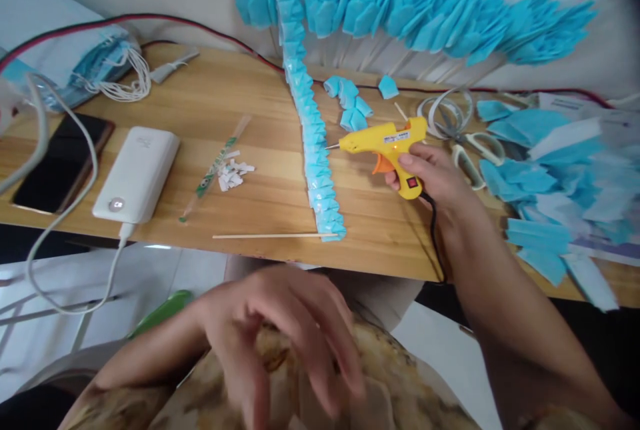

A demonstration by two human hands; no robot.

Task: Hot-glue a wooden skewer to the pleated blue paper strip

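My right hand point(440, 180) is wrapped around the handle of a yellow hot glue gun point(383, 140) with an orange trigger. Its metal nozzle points left and meets or nearly meets the edge of a long pleated strip of light blue paper point(307, 130). That strip runs from the wall down to the table's front edge, where a thin wooden stick point(270, 236) lies across its lower end. My left hand point(295, 330) hovers before my torso, off the table, its fingers bent and apart, slightly blurred; I see nothing in it.
Blue paper flowers point(370, 0) on sticks lean along the wall. Loose blue petals point(540, 177) and scissors point(470, 153) lie right. Left are a power bank point(136, 173), a phone point(63, 160), paper scraps point(234, 171) and a green-printed wrapper point(215, 170). A red-black cable point(200, 29) crosses behind.
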